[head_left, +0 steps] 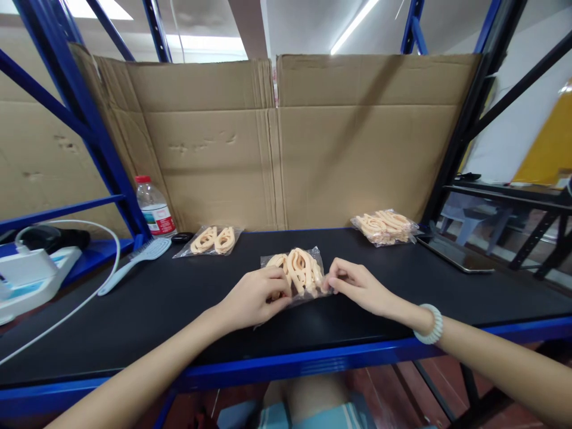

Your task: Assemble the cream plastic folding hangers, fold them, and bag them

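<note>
In the middle of the black table lies a clear plastic bag with several cream-coloured looped pieces inside. My left hand rests over the bag's left side, its fingers curled onto the plastic and partly covering the contents. At the right edge of the same bag, my right hand pinches the plastic between thumb and fingers. A pale coiled band circles my right wrist. The bag lies flat, its near left corner partly hidden under my left hand.
Similar bags lie farther back, a flat one at left and a fuller pile at right. A bottle, a hairbrush and a power strip with a white cable are leftward. A phone-like dark slab lies right. Cardboard walls the back.
</note>
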Demonstrator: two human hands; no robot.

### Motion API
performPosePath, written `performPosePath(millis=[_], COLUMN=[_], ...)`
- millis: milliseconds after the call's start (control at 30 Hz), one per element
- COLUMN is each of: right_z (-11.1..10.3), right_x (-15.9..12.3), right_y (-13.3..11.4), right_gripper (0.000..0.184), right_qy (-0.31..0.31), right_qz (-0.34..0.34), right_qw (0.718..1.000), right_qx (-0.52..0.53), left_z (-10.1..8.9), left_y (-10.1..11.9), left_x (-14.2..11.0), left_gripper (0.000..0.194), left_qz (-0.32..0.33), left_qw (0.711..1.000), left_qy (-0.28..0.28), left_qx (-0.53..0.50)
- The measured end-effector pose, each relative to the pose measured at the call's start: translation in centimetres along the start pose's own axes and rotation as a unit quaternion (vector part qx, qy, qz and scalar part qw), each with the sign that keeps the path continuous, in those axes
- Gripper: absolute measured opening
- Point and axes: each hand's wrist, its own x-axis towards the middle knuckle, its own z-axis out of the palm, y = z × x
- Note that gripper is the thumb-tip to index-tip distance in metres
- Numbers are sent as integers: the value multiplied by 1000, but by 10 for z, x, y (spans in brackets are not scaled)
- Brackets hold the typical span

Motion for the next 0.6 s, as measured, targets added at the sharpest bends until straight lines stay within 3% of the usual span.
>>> performPosePath(millis=[133, 233, 400, 600], right_z=[6, 8, 8, 7], right_x=[16, 22, 25, 32], right_y=[12, 14, 9, 8], right_gripper=[13, 14, 16, 19], right_qy=[22, 32, 37, 30], right_qz=[72, 115, 172, 216], right_qw=[991, 983, 973, 965], right_qx=[113, 141, 152, 145], left_z=[-7, -14, -20, -10], left_y=[-4, -8, -10, -22], left_x=[3, 2, 2, 12], left_gripper=[44, 56, 31, 26], left_qz=[-24, -47, -55, -182], left_qw=[989, 973, 972, 961], left_qy=[-16, -37, -79, -29], left_qx=[-144, -222, -217, -204])
